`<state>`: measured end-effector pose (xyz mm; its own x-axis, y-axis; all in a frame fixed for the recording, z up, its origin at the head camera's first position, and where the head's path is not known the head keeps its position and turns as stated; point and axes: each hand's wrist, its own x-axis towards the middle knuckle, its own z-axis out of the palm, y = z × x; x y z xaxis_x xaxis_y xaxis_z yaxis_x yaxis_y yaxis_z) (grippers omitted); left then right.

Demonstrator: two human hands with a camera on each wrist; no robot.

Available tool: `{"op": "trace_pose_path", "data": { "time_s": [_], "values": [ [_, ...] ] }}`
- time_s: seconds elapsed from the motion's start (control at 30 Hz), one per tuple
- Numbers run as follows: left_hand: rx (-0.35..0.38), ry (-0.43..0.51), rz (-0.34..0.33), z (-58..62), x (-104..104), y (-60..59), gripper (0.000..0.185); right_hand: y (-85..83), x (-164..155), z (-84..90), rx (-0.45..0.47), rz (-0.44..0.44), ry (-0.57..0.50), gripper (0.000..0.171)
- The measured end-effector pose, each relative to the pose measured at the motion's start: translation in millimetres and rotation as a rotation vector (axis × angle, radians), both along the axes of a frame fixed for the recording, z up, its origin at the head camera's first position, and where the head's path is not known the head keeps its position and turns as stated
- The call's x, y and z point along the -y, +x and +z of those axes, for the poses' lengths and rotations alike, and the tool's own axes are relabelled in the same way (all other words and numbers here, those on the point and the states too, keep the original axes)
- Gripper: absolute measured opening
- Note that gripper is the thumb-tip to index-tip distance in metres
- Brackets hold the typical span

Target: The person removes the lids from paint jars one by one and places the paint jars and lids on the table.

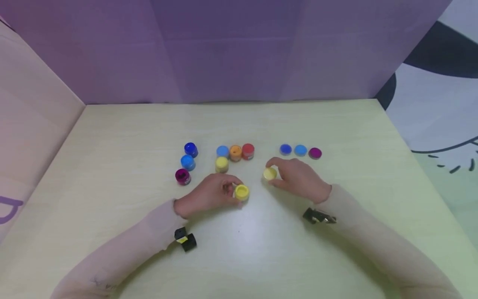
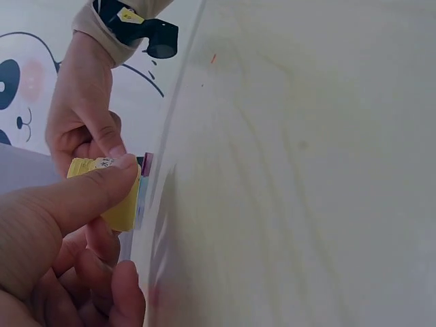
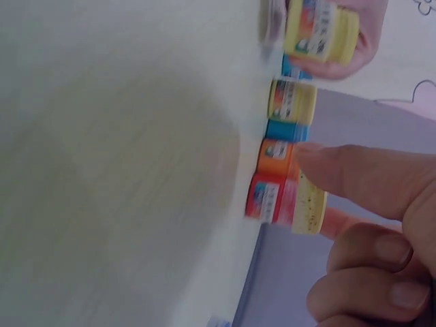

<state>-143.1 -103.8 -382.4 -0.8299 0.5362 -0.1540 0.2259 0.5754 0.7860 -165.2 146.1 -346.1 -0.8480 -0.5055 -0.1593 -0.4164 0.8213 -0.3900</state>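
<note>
My left hand (image 1: 210, 192) grips a small yellow paint pot (image 1: 242, 192) by its sides, and its top is uncovered. In the left wrist view the thumb (image 2: 102, 187) lies along the same pot (image 2: 122, 211). Off to the right, my right hand (image 1: 300, 179) pinches a pale yellow lid (image 1: 270, 174) between thumb and finger. The right wrist view shows this lid (image 3: 310, 204) edge-on, with specks on it. Just beyond the left hand stands another yellow pot (image 1: 222, 164), beside a light blue pot (image 1: 223, 152), an orange pot (image 1: 235, 153) and a red pot (image 1: 248, 151).
On the left, a dark blue pot (image 1: 191, 150), a light blue pot (image 1: 188, 162) and a purple pot (image 1: 183, 177) form a slanting line. A blue lid (image 1: 285, 149), a light blue lid (image 1: 300, 150) and a purple lid (image 1: 315, 153) lie beyond the right hand. A purple panel (image 1: 231, 54) borders the table's back.
</note>
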Motion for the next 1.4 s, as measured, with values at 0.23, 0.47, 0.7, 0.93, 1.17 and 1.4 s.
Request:
{"op": "trace_pose_path", "data": {
  "time_s": [0.23, 0.47, 0.7, 0.93, 1.17, 1.4],
  "values": [
    [0.062, -0.005, 0.078, 3.9, 11.5, 2.2, 0.038, -10.5, -12.0, -8.2, -0.003, -0.042, -0.022, 0.042],
    [0.031, 0.000, 0.110, 14.8, 26.9, 4.2, 0.043, -21.0, -21.5, -11.4, 0.005, -0.095, -0.016, 0.042],
    [-0.067, -0.022, 0.127, 28.6, 41.1, 2.4, 0.046, -30.1, -30.0, -10.1, -0.018, -0.138, 0.019, 0.045],
    [-0.150, -0.035, 0.158, 35.7, 57.2, -0.3, 0.039, -33.6, -33.6, -7.9, 0.009, -0.158, 0.037, 0.047],
    [-0.169, 0.000, 0.209, 41.6, 76.0, -6.6, 0.042, -34.8, -33.3, -5.7, 0.004, -0.153, 0.084, 0.050],
    [-0.174, -0.053, 0.308, 46.6, 96.2, -12.4, 0.042, -35.0, -34.3, -5.8, -0.026, -0.148, 0.113, 0.054]
  ]
}}
